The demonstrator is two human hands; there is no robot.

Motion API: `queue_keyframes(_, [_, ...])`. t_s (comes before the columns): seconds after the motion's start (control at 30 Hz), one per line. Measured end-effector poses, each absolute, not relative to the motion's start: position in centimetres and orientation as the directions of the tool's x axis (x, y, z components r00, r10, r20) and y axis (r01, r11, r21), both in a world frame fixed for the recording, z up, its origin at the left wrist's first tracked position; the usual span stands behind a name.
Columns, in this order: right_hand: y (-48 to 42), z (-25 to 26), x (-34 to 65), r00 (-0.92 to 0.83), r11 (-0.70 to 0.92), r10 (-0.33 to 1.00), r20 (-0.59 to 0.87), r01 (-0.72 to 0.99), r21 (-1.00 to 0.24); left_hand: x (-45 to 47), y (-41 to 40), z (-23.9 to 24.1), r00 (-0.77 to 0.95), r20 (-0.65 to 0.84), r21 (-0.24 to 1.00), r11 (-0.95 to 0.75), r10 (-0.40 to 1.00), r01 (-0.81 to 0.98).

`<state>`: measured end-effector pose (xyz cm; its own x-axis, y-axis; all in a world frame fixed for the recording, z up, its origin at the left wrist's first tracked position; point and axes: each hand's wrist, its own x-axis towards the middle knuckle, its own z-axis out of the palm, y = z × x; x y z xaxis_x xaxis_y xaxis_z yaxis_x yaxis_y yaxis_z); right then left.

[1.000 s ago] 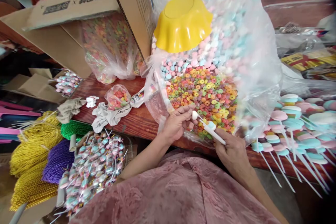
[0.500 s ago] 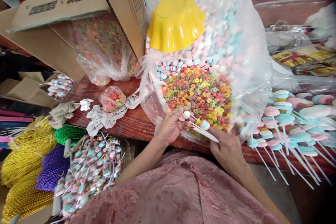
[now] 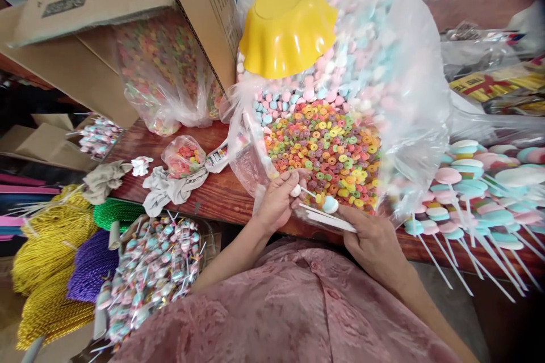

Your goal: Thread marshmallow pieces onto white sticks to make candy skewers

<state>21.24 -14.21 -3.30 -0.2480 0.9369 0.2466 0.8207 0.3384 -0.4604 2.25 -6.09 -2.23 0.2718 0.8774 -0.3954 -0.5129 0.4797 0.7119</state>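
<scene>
The step in hand looks like threading sweets. The left hand (image 3: 276,204) pinches a white sweet (image 3: 294,190) at the tip of a stick (image 3: 307,191) bearing a blue-and-white sweet (image 3: 330,204). The right hand (image 3: 369,233) grips more sticks (image 3: 327,220) and seems to steady this one, near the rings (image 3: 327,147). Next probably calls for a straight push along the stick.

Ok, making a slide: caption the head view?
Right hand holds white sticks; left hand touches a white sweet near ring candies.
</scene>
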Motion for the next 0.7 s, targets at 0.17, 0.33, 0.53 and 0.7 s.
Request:
queue_keyframes(0.17, [-15.0,-2.4,21.2,-0.268,0.362,0.928,0.258,0.807,-0.466,2.6,-6.3,-2.0,0.216,-0.327,0.733,0.391,0.92,-0.557])
queue_keyframes(0.33, [-15.1,-3.0,20.7,-0.24,0.332,0.934,0.264,0.856,-0.396,3.1,-7.0,-1.5,0.18,-0.296,0.761,0.346,0.938,-0.549])
queue_keyframes(0.53, [-15.3,-3.4,20.8,-0.244,0.322,0.941,0.236,0.861,-0.394,3.3,-7.4,-1.7,0.139,-0.253,0.801,0.288,0.957,-0.524])
queue_keyframes(0.7, [-15.4,-3.0,20.7,-0.265,0.345,0.931,0.251,0.864,-0.367,3.5,-7.5,-2.1,0.115,-0.224,0.822,0.251,0.968,-0.511])
